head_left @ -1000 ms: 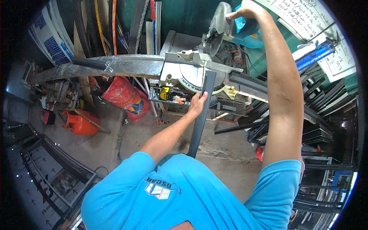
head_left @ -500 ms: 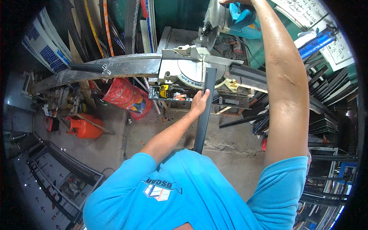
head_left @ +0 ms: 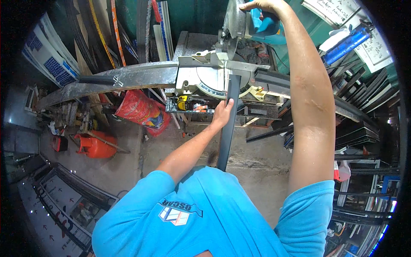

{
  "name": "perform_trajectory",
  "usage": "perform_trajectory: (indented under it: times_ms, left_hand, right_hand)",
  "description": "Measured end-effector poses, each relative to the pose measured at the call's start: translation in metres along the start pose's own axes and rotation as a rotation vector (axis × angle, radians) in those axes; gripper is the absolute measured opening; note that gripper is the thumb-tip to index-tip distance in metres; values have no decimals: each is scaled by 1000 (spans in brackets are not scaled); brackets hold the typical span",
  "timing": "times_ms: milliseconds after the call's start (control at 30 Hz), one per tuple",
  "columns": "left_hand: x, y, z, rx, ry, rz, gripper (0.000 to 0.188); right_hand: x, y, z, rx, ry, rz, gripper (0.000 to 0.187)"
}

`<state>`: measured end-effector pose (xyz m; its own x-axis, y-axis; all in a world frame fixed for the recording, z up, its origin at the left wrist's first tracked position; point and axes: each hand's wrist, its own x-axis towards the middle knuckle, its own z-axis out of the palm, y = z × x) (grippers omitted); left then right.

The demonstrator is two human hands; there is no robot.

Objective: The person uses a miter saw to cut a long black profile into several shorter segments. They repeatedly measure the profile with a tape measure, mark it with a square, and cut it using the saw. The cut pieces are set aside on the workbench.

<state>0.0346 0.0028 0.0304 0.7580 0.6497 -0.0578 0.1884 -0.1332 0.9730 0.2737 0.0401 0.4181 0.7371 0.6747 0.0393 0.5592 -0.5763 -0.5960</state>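
My left hand (head_left: pixel 222 113) is closed round a long dark grey metal profile (head_left: pixel 227 135). The profile's far end rests by the front edge of the miter saw's round table (head_left: pixel 209 78), and its near end reaches to my shirt. At the top of the view, my right hand (head_left: pixel 266 6) grips the raised teal saw head by its handle (head_left: pixel 259 20). The fingers are partly cut off by the picture's edge. The round blade and guard (head_left: pixel 233 25) hang above the table, apart from the profile. A yellow and black tape measure (head_left: pixel 183 103) lies on the ledge left of my left hand.
A long metal-topped bench (head_left: pixel 141 77) runs left from the saw, with a dark offcut (head_left: pixel 96 79) on it. Below stand a red sack (head_left: pixel 141 112) and an orange gas cylinder (head_left: pixel 97 144). Long profiles lean at the back (head_left: pixel 143 32) and are stacked at the right (head_left: pixel 364 137).
The view has shifted slightly, and my right hand and forearm appear a little further left with more of the hand showing. My left hand keeps its hold on the profile.
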Motion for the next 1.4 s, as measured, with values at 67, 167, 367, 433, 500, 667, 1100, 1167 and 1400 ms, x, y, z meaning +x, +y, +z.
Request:
perform_trajectory:
  times_ms: [67,167,367,433,500,667,1100,1167,1400]
  left_hand:
    - [-1,-1,-3,5,-1,-16,67]
    - [2,-5,-3,5,-25,-44,65]
    - [2,-10,-4,18,-13,-27,60]
    - [2,-9,-3,-22,-12,-14,60]
    - [4,-12,-2,-39,-18,-15,60]
    - [5,-12,1,-56,-30,-55,61]
    - [9,-21,2,-30,-8,-39,62]
    - [7,-16,0,-20,-22,-46,62]
    - [9,-22,1,-17,-9,-41,63]
  right_hand:
    - [-19,-7,9,78,22,44,86]
    - [-33,10,25,127,134,-18,108]
    - [-58,36,58,-35,313,-109,110]
    - [-71,33,58,-39,323,-100,110]
    - [-82,28,59,-49,334,-83,109]
    - [-72,45,64,-39,358,-88,109]
    - [-80,44,73,-17,402,-124,109]
    - [-83,44,73,-18,402,-116,109]
    - [-76,54,83,-29,365,-96,105]
